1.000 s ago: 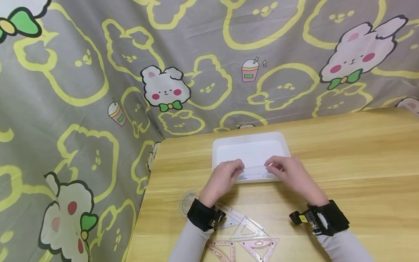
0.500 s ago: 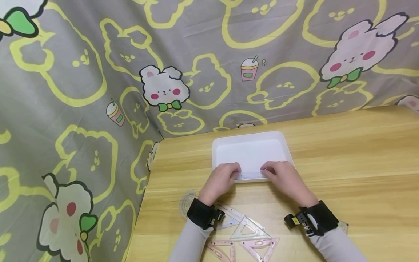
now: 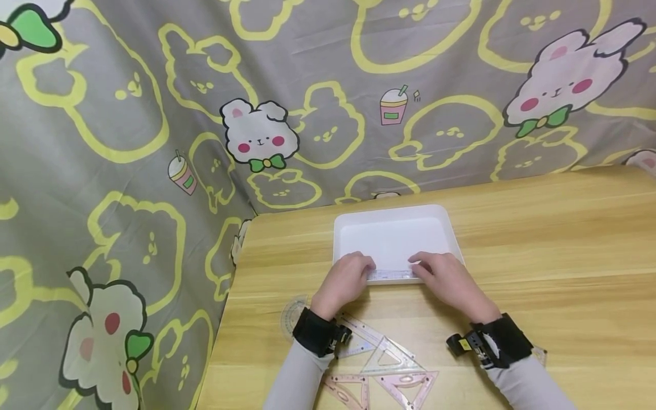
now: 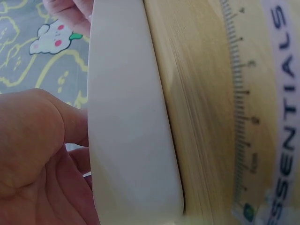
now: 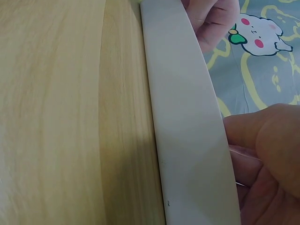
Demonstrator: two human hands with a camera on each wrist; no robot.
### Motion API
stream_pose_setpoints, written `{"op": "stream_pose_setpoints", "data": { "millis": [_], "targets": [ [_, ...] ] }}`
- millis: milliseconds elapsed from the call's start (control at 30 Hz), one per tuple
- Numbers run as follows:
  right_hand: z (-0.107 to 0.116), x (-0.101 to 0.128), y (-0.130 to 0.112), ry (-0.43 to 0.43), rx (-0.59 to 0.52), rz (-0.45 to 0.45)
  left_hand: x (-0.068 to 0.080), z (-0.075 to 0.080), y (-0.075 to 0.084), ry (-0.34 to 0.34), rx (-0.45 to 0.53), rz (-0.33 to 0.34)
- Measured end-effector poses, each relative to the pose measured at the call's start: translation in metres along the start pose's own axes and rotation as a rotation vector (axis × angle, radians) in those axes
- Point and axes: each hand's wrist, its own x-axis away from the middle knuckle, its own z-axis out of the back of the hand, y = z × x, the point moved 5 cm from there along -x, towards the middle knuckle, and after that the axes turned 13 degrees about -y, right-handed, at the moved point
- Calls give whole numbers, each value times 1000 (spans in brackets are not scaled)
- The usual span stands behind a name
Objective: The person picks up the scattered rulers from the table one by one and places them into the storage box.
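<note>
A clear straight ruler (image 3: pixel 390 274) lies low inside the white tray (image 3: pixel 394 215), along its near wall. My left hand (image 3: pixel 344 283) has its fingers curled at the ruler's left end. At the right end is my right hand (image 3: pixel 447 280), with a small gap between thumb and index finger. In the left wrist view, the tray wall (image 4: pixel 129 112) hides the fingertips of my left hand (image 4: pixel 33 140). The right wrist view likewise shows the wall (image 5: pixel 187 112) covering the fingertips of my right hand (image 5: pixel 269 154).
Nearer on the wooden table (image 3: pixel 564 245) lie a round protractor (image 3: pixel 293 314), a clear set square (image 3: pixel 392 359), pink set squares (image 3: pixel 407 388) and a printed ruler (image 4: pixel 281 117). Another clear piece (image 3: pixel 539 355) peeks out beside the right wrist. A patterned curtain (image 3: pixel 318 57) hangs behind.
Over the last second the ruler came down into the tray against the near wall, and my right hand moved slightly left. Since half a second ago, the right index finger has lifted a little from the thumb.
</note>
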Motion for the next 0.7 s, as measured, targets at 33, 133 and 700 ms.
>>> {"op": "stream_pose_setpoints", "data": {
  "millis": [33, 133, 700],
  "targets": [
    [0, 0, 0, -2, -2, -1, 0, 0, 0, -4, -4, 5],
    [0, 0, 1, -3, -8, -7, 0, 1, 0, -13, -24, 22],
    [9, 1, -6, -9, -18, 8, 10, 17, 6, -16, -8, 20]
  ]
}}
